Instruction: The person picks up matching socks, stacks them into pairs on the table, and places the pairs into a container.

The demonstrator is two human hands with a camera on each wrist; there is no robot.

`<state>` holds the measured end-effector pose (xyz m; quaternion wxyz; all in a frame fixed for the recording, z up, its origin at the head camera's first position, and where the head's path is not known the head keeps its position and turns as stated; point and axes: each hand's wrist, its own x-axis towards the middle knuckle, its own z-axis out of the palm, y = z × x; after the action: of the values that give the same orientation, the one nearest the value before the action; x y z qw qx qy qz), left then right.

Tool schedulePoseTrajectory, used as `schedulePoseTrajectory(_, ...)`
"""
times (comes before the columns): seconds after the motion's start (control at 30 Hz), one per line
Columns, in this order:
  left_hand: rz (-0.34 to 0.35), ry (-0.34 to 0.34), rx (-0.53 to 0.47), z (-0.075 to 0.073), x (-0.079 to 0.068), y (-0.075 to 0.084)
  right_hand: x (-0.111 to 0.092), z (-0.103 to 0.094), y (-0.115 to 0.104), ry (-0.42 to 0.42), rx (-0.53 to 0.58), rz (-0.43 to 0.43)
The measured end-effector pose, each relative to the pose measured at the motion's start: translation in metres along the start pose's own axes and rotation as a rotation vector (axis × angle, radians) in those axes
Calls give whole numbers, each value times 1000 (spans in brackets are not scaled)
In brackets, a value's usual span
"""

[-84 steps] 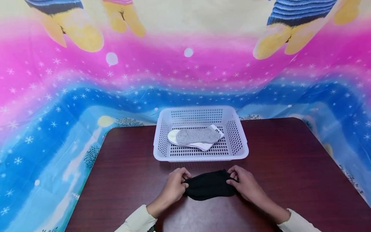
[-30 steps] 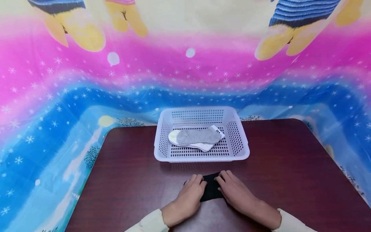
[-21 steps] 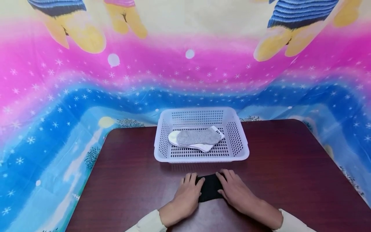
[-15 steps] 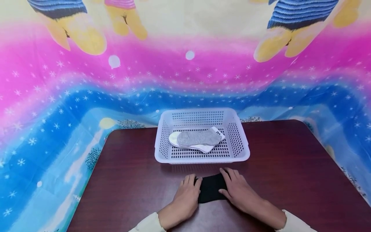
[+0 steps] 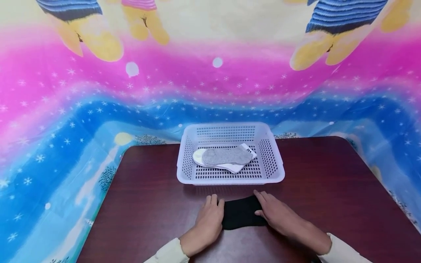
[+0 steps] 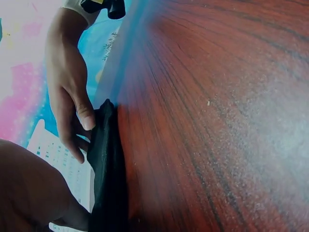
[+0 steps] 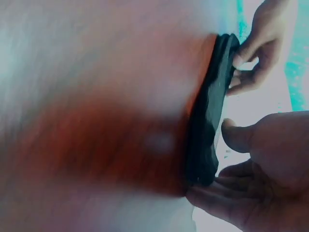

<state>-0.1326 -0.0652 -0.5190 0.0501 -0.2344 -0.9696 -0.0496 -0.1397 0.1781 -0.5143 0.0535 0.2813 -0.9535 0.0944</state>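
A folded black cloth [image 5: 241, 212] lies flat on the table in front of the basket, wider than it is deep. My left hand [image 5: 208, 219] rests at its left end, fingers stretched forward along that edge. At the opposite end, my right hand [image 5: 277, 215] touches the cloth with its thumb on top and its fingers extended along the far corner. In the right wrist view the cloth [image 7: 207, 116] shows stacked layers along its side, and the right hand's fingers [image 7: 227, 198] are loosely spread at the near end. The left wrist view has the cloth [image 6: 107, 164] edge-on between both hands.
Behind the cloth stands a white perforated plastic basket [image 5: 230, 181]. Inside lie a grey sock [image 5: 227, 156] and a white sock [image 5: 198, 157] beneath it. The dark wood table [image 5: 148, 182] extends to both sides, backed by a colourful printed curtain [image 5: 197, 95].
Both hands were pinching the cloth's ends at first, then came closer together over it. Since then they have drawn apart to its ends, the fingers straightening and more of the cloth showing between them.
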Motion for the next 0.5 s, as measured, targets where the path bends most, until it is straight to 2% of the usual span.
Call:
schedulePoseTrajectory(0.27,-30,-9,-64,-2,0,0,-6,3,4,-15,-27,-6)
schedulePoseTrajectory(0.5,-49,10,-17,-1,2,6,-7,4,5,17,17,61)
